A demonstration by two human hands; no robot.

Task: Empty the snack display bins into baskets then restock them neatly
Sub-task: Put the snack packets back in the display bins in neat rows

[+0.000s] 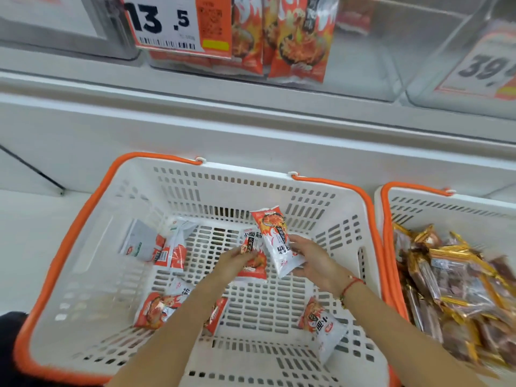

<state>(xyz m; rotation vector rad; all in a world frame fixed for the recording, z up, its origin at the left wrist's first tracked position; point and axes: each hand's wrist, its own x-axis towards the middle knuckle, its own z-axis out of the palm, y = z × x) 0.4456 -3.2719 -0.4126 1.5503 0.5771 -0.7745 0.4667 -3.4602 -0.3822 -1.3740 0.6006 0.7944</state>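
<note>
Reaching both arms down into the white basket with orange handles [92,275], we work over its slotted floor. At five o'clock inside it, nearest us, lies one loose red-and-white snack packet [324,335]; at seven o'clock lies another packet [160,307], with a further one partly hidden under our left forearm. Toward the middle, our left hand [233,261] has its fingers curled round a small packet [252,256], pinching its upper edge. Just beside it at three o'clock, our right hand [310,261] grips a tilted packet [275,241] by its lower half, thumb on the front, the top leaning toward twelve o'clock. A red cord bracelet [350,286] sits on that wrist. At ten o'clock on the basket floor a few more packets [164,248] lie in a loose heap against the wall.

At three o'clock, touching our basket, a second basket [418,205] holds a blurred pile of gold-edged wrapped snacks [452,291].

Farther off at twelve o'clock, above the white shelf ledge [251,107], a clear display bin [363,74] holds upright packets of the same flame design [296,37] behind a price tag reading 13.5 [167,23]. At two o'clock another bin carries a blurred orange price tag [483,71].
</note>
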